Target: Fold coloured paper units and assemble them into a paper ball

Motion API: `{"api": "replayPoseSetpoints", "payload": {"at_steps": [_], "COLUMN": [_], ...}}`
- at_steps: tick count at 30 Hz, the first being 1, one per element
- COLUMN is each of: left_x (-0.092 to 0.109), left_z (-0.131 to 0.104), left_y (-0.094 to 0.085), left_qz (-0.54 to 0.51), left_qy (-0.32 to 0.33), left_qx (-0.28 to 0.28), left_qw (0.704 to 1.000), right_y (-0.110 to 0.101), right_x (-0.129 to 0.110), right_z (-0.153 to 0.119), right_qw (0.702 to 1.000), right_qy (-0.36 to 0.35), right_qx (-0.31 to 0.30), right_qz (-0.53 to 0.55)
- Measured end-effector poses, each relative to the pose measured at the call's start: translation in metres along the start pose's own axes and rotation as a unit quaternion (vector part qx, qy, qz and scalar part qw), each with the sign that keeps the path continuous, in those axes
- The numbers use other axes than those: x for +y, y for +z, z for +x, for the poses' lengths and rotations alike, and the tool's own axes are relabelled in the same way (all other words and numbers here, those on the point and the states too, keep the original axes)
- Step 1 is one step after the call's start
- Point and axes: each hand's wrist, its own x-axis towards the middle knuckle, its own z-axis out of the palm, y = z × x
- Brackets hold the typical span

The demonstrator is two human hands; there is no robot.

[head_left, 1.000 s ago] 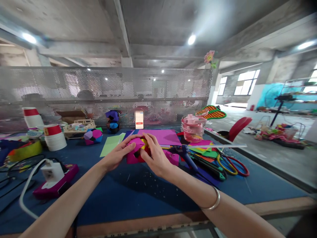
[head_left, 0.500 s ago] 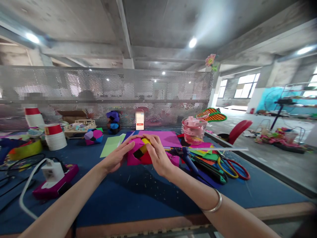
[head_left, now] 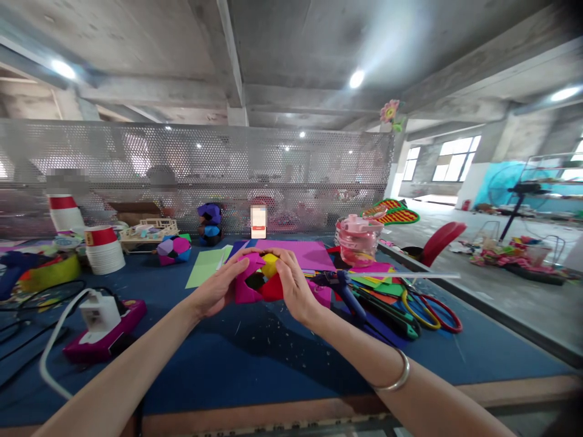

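Note:
A many-sided paper ball [head_left: 248, 290] in magenta, yellow and red is held up over the blue table, with a dark gap in its near side. My left hand [head_left: 217, 288] wraps round its magenta left side. On the yellow and red right side, my right hand [head_left: 294, 288] presses with bent fingers; a silver bangle circles that forearm. The far side of the ball is hidden. Behind it lie magenta sheets [head_left: 312, 254] and a light green sheet [head_left: 204, 267]. A blue glue gun [head_left: 346, 291] rests just right of my right hand.
Right: scissors [head_left: 441, 312], a green-black cutter [head_left: 392, 312], coloured paper and a pink jar [head_left: 357, 243]. Left: a magenta power strip [head_left: 107, 334] with a white plug and cables, stacked cups [head_left: 104, 250] and a finished-looking paper ball [head_left: 173, 249]. A perforated screen [head_left: 282, 164] stands behind.
My right fingers have shifted slightly on the ball, and more of its yellow face and dark gap shows. Both hands still hold it. The view has moved slightly.

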Motion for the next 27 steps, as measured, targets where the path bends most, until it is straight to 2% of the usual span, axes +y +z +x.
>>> {"api": "replayPoseSetpoints", "payload": {"at_steps": [14,27], "left_x": [0.004,0.0002], "left_z": [-0.0009,0.0007], "left_y": [0.0056,0.01], "left_qz": [-0.002,0.016], "left_qy": [-0.016,0.001], "left_qx": [0.029,0.058], "left_qw": [0.999,0.998], "right_y": [0.0026,0.0042], "right_x": [0.0008,0.0032], "right_z": [-0.0024,-0.0026], "right_qw": [0.999,0.999], "right_qy": [0.022,0.03], "right_qx": [0.038,0.021], "right_qz": [0.024,0.028]}}
